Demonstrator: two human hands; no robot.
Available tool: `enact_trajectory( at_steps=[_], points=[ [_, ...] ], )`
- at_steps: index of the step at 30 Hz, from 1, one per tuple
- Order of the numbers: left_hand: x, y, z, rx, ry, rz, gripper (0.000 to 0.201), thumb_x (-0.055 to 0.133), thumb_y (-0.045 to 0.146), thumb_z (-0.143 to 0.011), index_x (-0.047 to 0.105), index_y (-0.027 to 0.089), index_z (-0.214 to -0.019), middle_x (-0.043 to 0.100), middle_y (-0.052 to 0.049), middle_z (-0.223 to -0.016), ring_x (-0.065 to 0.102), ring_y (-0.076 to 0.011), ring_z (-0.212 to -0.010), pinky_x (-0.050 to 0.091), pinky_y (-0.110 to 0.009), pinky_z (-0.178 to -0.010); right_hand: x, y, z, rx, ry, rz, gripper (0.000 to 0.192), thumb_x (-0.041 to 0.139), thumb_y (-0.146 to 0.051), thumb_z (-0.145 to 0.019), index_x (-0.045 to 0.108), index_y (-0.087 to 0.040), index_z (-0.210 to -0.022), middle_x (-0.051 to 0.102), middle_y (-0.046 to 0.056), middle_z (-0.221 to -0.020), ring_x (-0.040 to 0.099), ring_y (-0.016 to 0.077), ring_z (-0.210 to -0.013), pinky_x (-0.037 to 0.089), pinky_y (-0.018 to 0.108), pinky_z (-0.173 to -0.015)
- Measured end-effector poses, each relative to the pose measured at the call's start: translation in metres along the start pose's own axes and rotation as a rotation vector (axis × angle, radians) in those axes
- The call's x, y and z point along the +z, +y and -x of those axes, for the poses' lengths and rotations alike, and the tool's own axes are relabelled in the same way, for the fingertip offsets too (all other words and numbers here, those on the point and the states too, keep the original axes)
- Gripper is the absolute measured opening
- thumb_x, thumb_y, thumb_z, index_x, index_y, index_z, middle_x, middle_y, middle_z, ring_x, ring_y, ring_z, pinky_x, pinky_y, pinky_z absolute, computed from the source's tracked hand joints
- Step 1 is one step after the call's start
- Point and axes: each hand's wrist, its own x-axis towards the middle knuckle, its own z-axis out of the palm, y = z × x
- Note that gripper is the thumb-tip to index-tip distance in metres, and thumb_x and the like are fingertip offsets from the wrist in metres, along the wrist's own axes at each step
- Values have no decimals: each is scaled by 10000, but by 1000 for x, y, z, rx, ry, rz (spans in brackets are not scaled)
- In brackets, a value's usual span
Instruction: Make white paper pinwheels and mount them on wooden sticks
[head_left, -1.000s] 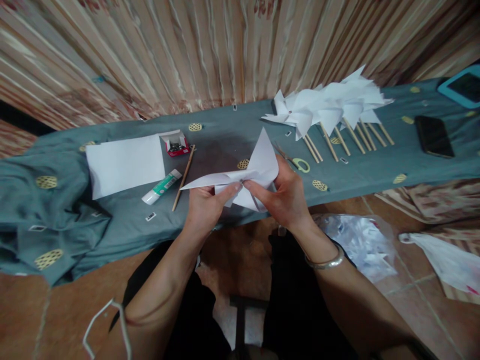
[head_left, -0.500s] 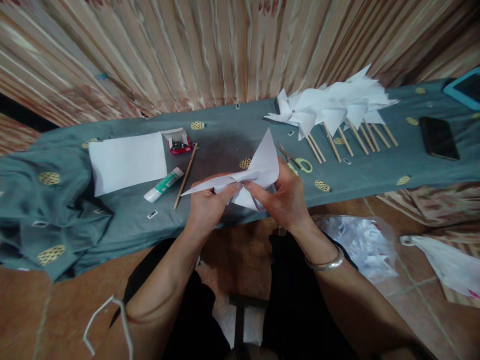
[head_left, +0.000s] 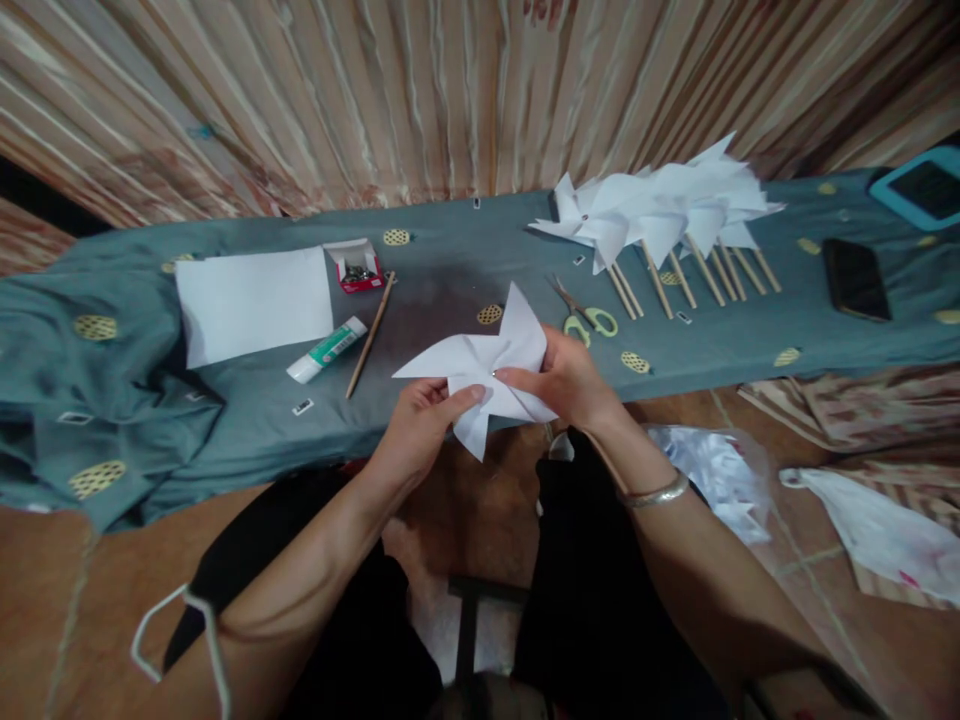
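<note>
Between my hands is a white paper pinwheel (head_left: 484, 365), its four-bladed face turned up towards me, above the table's near edge. My left hand (head_left: 424, 425) pinches its lower left side, thumb on top and fingers beneath. My right hand (head_left: 574, 378) grips the right side, the thumb tip beside a small dark pin at the centre. Just beyond, green-handled scissors (head_left: 585, 312) lie partly spread. A thin wooden stick (head_left: 370, 335) rests to the left, near a glue tube (head_left: 327, 350) and a small red-and-white box of metal pins (head_left: 358, 272).
White paper sheets (head_left: 255, 305) lie at the left of the cloth-covered table (head_left: 435, 270). Finished pinwheels on sticks (head_left: 660, 220) are piled at the back right, near a black phone (head_left: 856, 280) and a blue-framed device (head_left: 922, 188). Plastic bags (head_left: 720, 475) sit on the floor.
The pinwheel has tilted from nearly edge-on to face up, so its blades and centre pin show. My left hand has shifted slightly down, its thumb now away from the centre.
</note>
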Motion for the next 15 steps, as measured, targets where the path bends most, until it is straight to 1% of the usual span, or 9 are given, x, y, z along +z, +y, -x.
enact_trajectory(
  at_steps=[3, 5, 8, 12, 15],
  points=[
    [-1, -10, 11, -80, -7, 77, 328, 888, 289, -538, 730, 122, -773, 728, -33, -690, 625, -121, -605, 491, -232, -633, 0, 8, 0, 19, -26, 183, 383, 759, -282, -646, 664, -184, -1004, 747, 42, -911, 654, 226, -807, 537, 347, -716],
    [-3, -16, 19, -111, 12, 112, 360, 880, 274, -552, 716, 132, -839, 734, -30, -749, 638, -126, -643, 503, -247, -672, 2, 9, 0, 23, -44, 280, 374, 748, -270, -653, 675, -176, -1007, 744, 40, -881, 654, 226, -784, 531, 340, -699],
    [-8, -22, 29, -158, 40, 146, 478, 878, 261, -561, 665, 166, -979, 727, -8, -808, 653, -132, -674, 507, -266, -686, 5, 4, -3, 33, -77, 447, 361, 731, -269, -658, 680, -158, -997, 727, 43, -829, 640, 222, -733, 517, 333, -662],
    [-13, -24, 39, -202, 88, 193, 610, 878, 252, -578, 572, 216, -1104, 717, 12, -834, 674, -145, -705, 509, -292, -713, 8, -6, -7, -17, -86, 693, 287, 710, -247, -657, 688, -177, -934, 701, 38, -764, 626, 228, -693, 504, 352, -674],
    [-13, -24, 45, -234, 107, 212, 680, 870, 231, -593, 536, 224, -1186, 715, -4, -887, 685, -167, -773, 509, -306, -726, 11, -11, -10, -28, -121, 757, 254, 696, -210, -665, 695, -178, -917, 706, 53, -775, 635, 235, -695, 500, 359, -694]
  ],
)
